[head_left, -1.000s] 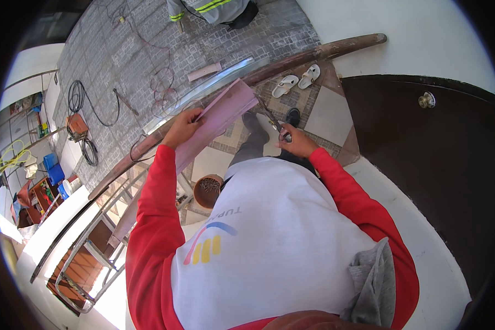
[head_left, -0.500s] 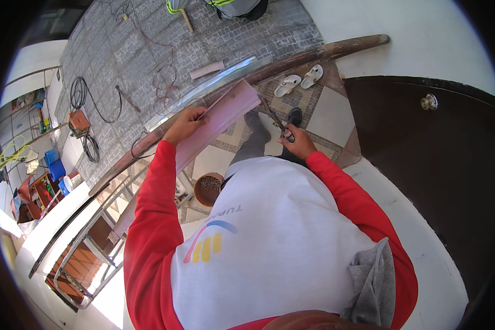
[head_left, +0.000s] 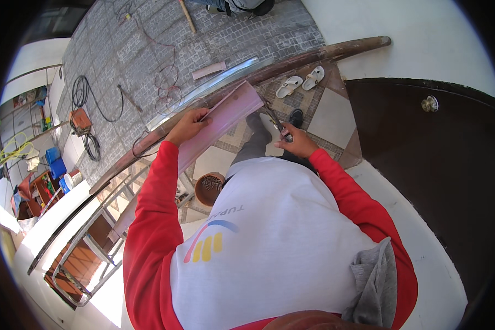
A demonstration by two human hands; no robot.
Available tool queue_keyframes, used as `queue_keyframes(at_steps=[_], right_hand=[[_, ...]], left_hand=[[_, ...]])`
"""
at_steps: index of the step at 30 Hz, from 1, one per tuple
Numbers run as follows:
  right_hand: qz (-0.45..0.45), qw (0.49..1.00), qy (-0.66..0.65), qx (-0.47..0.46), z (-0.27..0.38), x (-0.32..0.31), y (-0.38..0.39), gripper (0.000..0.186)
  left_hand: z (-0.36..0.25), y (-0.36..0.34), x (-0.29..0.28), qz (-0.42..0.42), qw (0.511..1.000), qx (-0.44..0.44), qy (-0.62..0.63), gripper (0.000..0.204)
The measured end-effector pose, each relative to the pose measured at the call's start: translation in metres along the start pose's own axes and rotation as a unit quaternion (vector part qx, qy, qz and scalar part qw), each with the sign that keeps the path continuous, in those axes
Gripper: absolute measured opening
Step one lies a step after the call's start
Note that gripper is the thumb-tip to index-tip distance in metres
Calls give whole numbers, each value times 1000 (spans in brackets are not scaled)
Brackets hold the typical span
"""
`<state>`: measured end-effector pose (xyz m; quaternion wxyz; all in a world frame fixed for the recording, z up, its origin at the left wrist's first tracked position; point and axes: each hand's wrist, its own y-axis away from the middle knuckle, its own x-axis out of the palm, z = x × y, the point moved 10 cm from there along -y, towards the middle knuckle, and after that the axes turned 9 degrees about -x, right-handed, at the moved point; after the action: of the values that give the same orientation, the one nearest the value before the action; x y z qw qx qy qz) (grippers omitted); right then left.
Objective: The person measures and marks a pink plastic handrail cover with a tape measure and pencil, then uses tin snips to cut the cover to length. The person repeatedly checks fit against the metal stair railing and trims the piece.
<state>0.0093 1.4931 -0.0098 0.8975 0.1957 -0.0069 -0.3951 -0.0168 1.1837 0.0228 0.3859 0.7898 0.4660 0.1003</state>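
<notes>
My left hand (head_left: 188, 125) grips the near long edge of a pale pink channel strip (head_left: 224, 117) that runs diagonally down to the lower left. My right hand (head_left: 294, 140) is closed around the handles of metal cutting snips (head_left: 276, 120), whose jaws reach up to the strip's upper right end; whether they touch it is unclear. Below the strip, a brown bowl (head_left: 201, 193) of small metal fasteners sits beside my body.
A long brown rail (head_left: 291, 64) crosses beyond my hands. White sandals (head_left: 289, 87), coiled cables (head_left: 80, 96), an orange box (head_left: 80, 121) and a metal frame (head_left: 88, 247) lie around me. A co-worker (head_left: 239, 6) is at the top. A dark door (head_left: 418, 165) stands right.
The co-worker has moved up, mostly out of view, and more of a wooden handle shows there. My hands keep nearly the same grip and position on the strip and snips.
</notes>
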Motion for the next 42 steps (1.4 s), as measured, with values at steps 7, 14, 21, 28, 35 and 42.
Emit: queue_keyframes(at_steps=[7,14,21,28,35,42], right_hand=[[-80,996,35,-11,-9,-4,0,63],[-91,996,18,10,-11,-3,-2,63],[-7,999,15,-39,15,-1,-12,81],[-88,994,24,-52,10,-3,-8,65],[-100,995,8,-25,8,-4,-6,65],[-29,999,-17,-32,19,-3,-11,89]], left_hand=[[5,-1,0,-11,1000,-7,-8,15],[-2,5,-2,-5,1000,-5,20,14],[-2,6,-2,-11,1000,-9,-17,14],[3,4,-1,-17,999,16,-38,14],[11,4,2,10,1000,-9,6,13],[1,11,3,-3,1000,-13,-28,16]])
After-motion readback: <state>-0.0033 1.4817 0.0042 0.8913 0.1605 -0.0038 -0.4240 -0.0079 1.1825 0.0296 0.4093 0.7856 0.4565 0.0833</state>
